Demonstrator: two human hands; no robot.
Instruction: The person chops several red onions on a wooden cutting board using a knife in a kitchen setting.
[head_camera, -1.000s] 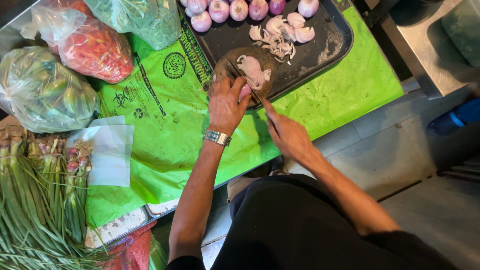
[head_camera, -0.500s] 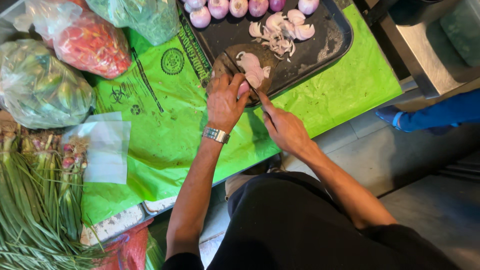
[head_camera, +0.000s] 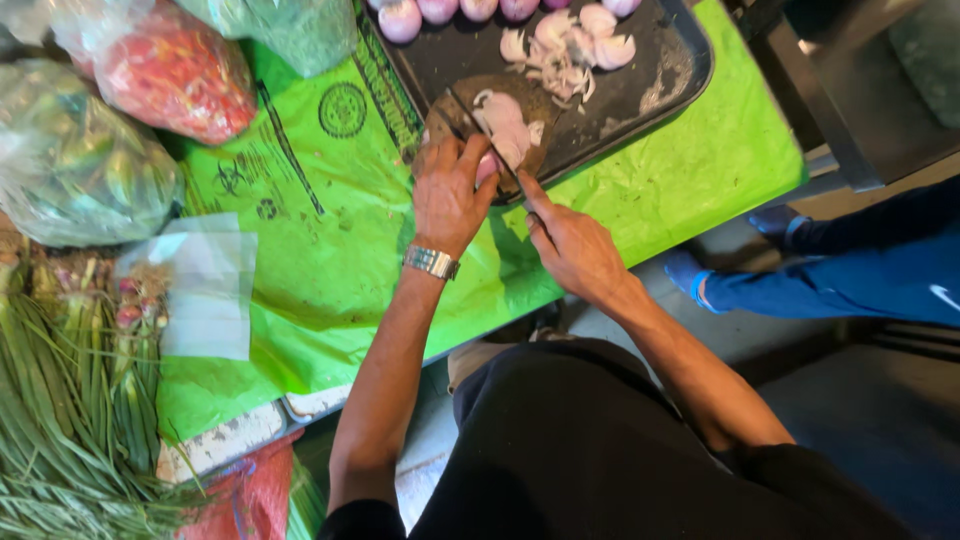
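Since half a second ago the knife (head_camera: 482, 135) has shifted a little across the round wooden board (head_camera: 500, 130), and a person's blue trouser leg (head_camera: 850, 270) has come further in from the right, its shoe (head_camera: 690, 280) now beside the table edge.

The left hand (head_camera: 450, 195) is closed over a peeled onion (head_camera: 487, 168), pinning it to the near edge of the board; only a small pink, glossy patch shows between the fingers. The right hand (head_camera: 570, 245) is closed around the knife's handle, index finger stretched toward the blade, which lies thin and dark across the board, just beside the onion. A metal-link watch (head_camera: 432, 262) bands the left wrist.

The board is brown, worn and circular, and sits at the near edge of a black, scuffed tray (head_camera: 660, 85). On the board lies a pile of pale, curved onion slices (head_camera: 508, 125). Beyond the board, on the tray, a looser heap of slices (head_camera: 570, 45) spreads out, and behind it a row of five whole peeled onions (head_camera: 400, 18), smooth and pinkish, is cut off by the top edge.

Left of the board spreads a crinkled bright green plastic sheet (head_camera: 330, 230). Further left of the board are three knotted clear bags: one of red chillies (head_camera: 175, 70), two of greens (head_camera: 80, 165). A flat clear bag (head_camera: 205, 295) and a bundle of long spring onions (head_camera: 70, 400) lie lower left.
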